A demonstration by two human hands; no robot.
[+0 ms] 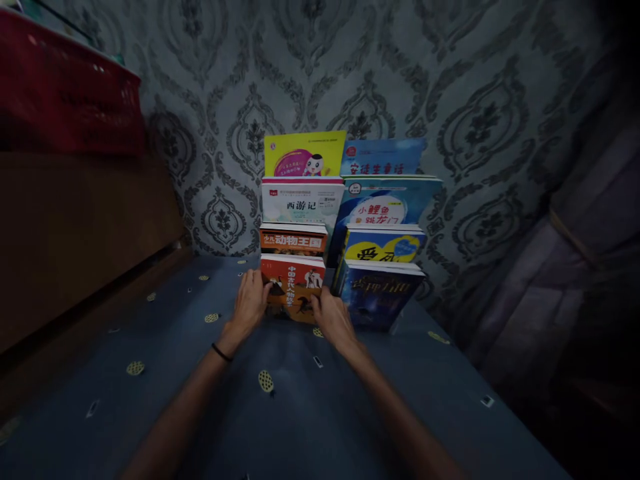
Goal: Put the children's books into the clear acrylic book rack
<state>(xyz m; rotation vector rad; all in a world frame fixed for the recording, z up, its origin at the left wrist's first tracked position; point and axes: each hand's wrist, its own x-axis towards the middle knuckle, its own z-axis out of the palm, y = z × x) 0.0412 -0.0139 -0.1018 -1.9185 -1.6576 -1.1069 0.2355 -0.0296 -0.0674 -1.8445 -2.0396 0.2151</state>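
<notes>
Our left hand (253, 298) and right hand (332, 316) clamp opposite edges of the orange book (287, 283), titled 中国古代人物故事, fronting the left row on blue patterned cloth (300, 413). Behind it we read 动物王国 book (295, 241), then 西游记 book (303, 202); rightward, 小鲤鱼跳龙门 book (383, 201) and 安徒生童话 book (383, 157).

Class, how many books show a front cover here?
8. Left, back to front: yellow book, white book, orange book, red book. Right, likewise: blue book, teal book, yellow-blue book, navy book. More may be hidden.
</notes>
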